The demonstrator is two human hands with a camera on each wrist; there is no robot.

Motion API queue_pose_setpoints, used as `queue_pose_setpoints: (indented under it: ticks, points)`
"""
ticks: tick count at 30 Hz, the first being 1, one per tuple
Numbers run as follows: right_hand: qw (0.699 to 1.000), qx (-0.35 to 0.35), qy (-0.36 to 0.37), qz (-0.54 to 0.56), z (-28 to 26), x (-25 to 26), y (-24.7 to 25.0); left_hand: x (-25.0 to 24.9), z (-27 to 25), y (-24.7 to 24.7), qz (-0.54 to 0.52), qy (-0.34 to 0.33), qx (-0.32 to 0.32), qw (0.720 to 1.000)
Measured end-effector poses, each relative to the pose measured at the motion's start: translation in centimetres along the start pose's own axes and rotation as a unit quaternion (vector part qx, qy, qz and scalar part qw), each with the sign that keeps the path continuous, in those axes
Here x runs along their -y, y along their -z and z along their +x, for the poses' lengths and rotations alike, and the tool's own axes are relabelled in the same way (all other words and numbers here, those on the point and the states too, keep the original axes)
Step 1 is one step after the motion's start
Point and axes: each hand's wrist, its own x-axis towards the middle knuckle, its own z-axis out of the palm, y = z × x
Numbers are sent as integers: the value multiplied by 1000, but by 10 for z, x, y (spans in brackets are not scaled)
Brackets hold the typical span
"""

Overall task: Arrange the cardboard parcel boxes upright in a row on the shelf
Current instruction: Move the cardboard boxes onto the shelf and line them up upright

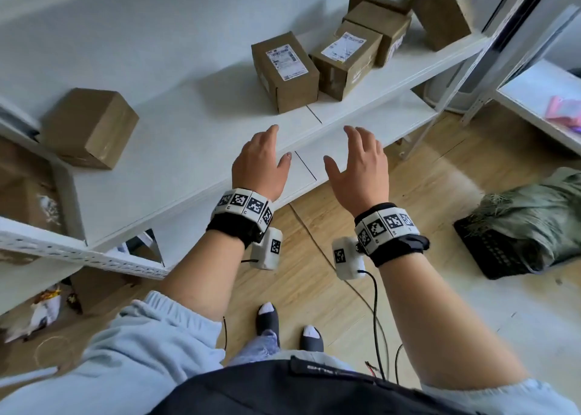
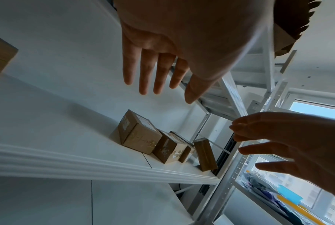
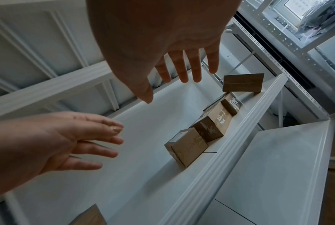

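Several brown cardboard parcel boxes stand on the white shelf [image 1: 176, 138]. The nearest of the right-hand group, a labelled box [image 1: 284, 71], lies just beyond my hands, with another labelled box [image 1: 345, 59] touching it and more behind toward the right end. The last box [image 1: 440, 12] leans tilted. A lone plain box [image 1: 89, 128] sits at the shelf's left end. My left hand [image 1: 261, 163] and right hand [image 1: 358, 163] hover side by side at the shelf's front edge, fingers straight and spread, holding nothing. In the wrist views both palms [image 2: 162, 45] [image 3: 162, 38] face the boxes.
A lower white shelf board [image 1: 361, 150] juts out beneath. A second white rack [image 1: 534, 100] stands at the right with pink items. A grey-green sack [image 1: 528, 216] lies on a black mat on the wooden floor. Cables trail by my feet.
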Motion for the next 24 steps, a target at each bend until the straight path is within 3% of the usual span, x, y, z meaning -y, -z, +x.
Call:
queue_pose_setpoints:
  ticks: [9,19,24]
  points:
    - [998,42,10,-38,102,-24,-47,18,111,-36,-4,15,-4,1000]
    - [992,115,25,-51,255,-11,-123,43,258,-75,53,70,92,992]
    - [984,167,16,-60,297,-20,-167,49,299,-101,43,85,116,989]
